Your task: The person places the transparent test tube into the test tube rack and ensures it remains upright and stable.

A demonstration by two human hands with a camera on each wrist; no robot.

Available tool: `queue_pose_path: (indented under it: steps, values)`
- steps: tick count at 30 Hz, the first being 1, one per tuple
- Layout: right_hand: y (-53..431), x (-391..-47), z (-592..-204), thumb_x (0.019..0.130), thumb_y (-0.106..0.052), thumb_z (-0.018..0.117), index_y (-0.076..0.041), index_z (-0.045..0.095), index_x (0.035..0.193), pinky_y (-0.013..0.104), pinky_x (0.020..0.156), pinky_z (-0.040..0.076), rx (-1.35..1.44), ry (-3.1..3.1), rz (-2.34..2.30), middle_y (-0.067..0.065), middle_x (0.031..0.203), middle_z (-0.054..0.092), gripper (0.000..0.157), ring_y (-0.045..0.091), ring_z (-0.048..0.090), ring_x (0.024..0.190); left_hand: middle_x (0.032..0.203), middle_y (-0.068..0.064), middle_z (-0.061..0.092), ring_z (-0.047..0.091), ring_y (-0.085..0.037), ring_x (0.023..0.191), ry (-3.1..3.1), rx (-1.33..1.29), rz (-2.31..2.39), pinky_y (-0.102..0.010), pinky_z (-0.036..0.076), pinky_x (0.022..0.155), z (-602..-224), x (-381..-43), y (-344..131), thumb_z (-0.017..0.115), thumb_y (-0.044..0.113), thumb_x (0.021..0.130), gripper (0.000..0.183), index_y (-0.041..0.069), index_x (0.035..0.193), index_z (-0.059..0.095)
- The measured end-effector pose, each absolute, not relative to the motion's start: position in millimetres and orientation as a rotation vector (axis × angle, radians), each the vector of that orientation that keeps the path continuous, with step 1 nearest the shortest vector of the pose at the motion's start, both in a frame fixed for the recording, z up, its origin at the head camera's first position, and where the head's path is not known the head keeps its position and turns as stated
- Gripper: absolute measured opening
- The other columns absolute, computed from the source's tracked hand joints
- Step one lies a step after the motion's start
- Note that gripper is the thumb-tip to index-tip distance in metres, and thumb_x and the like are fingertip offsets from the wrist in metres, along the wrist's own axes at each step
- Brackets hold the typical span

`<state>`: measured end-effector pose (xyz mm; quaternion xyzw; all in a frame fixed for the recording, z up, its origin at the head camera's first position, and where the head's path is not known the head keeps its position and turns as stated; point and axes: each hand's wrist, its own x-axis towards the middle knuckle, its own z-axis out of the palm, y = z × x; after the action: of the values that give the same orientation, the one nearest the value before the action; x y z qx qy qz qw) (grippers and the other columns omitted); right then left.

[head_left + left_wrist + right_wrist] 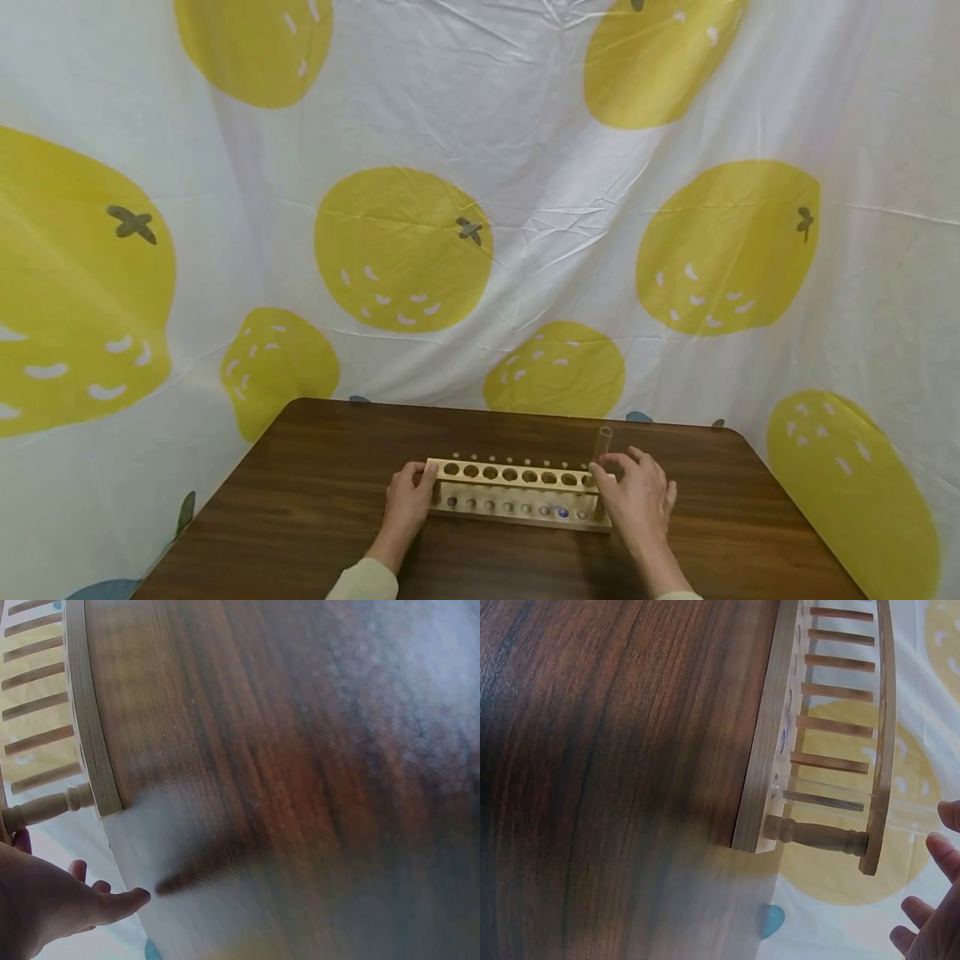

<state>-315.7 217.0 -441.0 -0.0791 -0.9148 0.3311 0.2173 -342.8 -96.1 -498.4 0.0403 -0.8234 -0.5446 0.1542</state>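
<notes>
A wooden test tube rack (517, 476) stands on the brown table, its top bar pierced by a row of round holes. At its left end my left hand (408, 500) holds the top bar between thumb and forefinger; the other fingers (124, 902) reach outward in the left wrist view. A clear glass test tube (604, 442) stands upright in the rightmost hole. My right hand (636, 497) pinches this tube just above the top bar with thumb and forefinger. In the right wrist view the tube (900, 811) runs down beside the turned end post (817, 835).
Short wooden pegs (527, 462) line the rack's back. A blue-purple spot (563, 512) shows on the lower board. The dark wood-grain table (300, 517) surrounds the rack. Behind it hangs a white cloth (450, 100) printed with yellow lemons.
</notes>
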Motion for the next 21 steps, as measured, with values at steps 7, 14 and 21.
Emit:
queue_pose_path:
  steps: [7, 14, 21]
  values:
    - [216.8, -317.0, -443.1, 0.091, -0.037, 0.07, -0.012, 0.074, 0.106, 0.075, 0.105, 0.007, -0.211, -2.548, 0.908, 0.024, 0.144, 0.047, 0.03, 0.049, 0.034, 0.133, 0.124, -0.027, 0.058, 0.049, -0.046, 0.115, -2.357, 0.116, -1.558, -0.061, 0.038, 0.096, -499.1, -342.9, -96.5, 0.056, 0.034, 0.102, 0.036, 0.0, 0.11, 0.065]
    - [216.8, -317.9, -446.3, 0.09, -0.038, 0.07, -0.012, 0.074, 0.105, 0.075, 0.104, 0.008, -0.201, -2.554, 0.899, 0.024, 0.144, 0.047, 0.03, 0.049, 0.034, 0.133, 0.121, -0.026, 0.06, 0.051, -0.046, 0.113, -2.348, 0.117, -1.548, -0.06, 0.039, 0.095, -499.0, -343.2, -96.3, 0.058, 0.032, 0.101, 0.034, 0.0, 0.108, 0.065]
    - [215.6, -318.6, -446.7, 0.09, -0.038, 0.07, -0.012, 0.074, 0.105, 0.075, 0.104, 0.009, -0.191, -2.554, 0.892, 0.024, 0.142, 0.049, 0.03, 0.048, 0.035, 0.133, 0.122, -0.027, 0.059, 0.049, -0.047, 0.114, -2.344, 0.118, -1.559, -0.061, 0.038, 0.096, -498.2, -342.5, -96.0, 0.057, 0.032, 0.102, 0.035, -0.001, 0.109, 0.065]
